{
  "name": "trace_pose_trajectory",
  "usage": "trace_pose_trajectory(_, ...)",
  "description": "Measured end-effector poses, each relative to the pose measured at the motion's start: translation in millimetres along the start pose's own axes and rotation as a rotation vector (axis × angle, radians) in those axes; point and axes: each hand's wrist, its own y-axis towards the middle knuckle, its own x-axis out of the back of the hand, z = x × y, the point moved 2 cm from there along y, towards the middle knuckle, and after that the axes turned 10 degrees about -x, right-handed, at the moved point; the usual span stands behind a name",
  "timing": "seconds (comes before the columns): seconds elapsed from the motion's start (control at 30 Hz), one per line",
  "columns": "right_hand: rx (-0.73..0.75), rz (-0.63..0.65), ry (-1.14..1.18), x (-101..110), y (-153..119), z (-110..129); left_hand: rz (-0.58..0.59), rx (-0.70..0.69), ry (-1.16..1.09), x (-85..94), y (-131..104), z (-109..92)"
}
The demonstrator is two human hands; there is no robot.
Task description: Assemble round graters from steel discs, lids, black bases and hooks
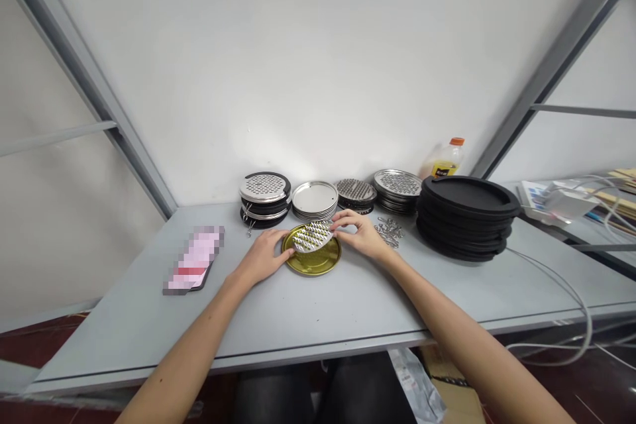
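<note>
Silver perforated grater plate (313, 236) tilted over a round gold metal dish (314, 265) on the grey desk (308, 318).
The right hand's (362, 236) fingers are clamped on the plate's right edge; the left hand (263, 253) is at the dish's left rim, its grip unclear. Close behind the dish stand plain silver discs (315, 197); behind-left, black-and-silver discs (265, 187); right, small metal clips (390, 232), then tall stacked black round trays (467, 218); left, a pixelated phone (195, 261).

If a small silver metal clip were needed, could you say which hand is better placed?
Probably the right hand, beside the small silver metal clips; the left hand is across the round gold metal dish.
</note>
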Motion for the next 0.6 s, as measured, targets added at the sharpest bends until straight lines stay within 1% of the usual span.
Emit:
trace_pose_trajectory(0.1,-0.041,0.010,0.053,-1,1,-2,-0.044,-0.011,0.000,0.7,1,-1)
trace_pose_trajectory(0.23,-0.074,-0.032,0.111,-2,0,-2,-0.192,-0.006,0.002,5.1,2,-2)
trace_pose_trajectory(0.33,-0.115,-0.015,0.107,-5,-2,-1,-0.277,-0.057,-0.006,7.9,2,-3)
trace_pose_trajectory(0.43,-0.157,0.049,0.093,-8,-6,3,-0.316,-0.129,-0.004,8.0,2,-4)
trace_pose_trajectory(0.6,-0.190,0.234,0.019,-10,-11,11,-0.373,-0.230,0.021,8.2,2,-3)
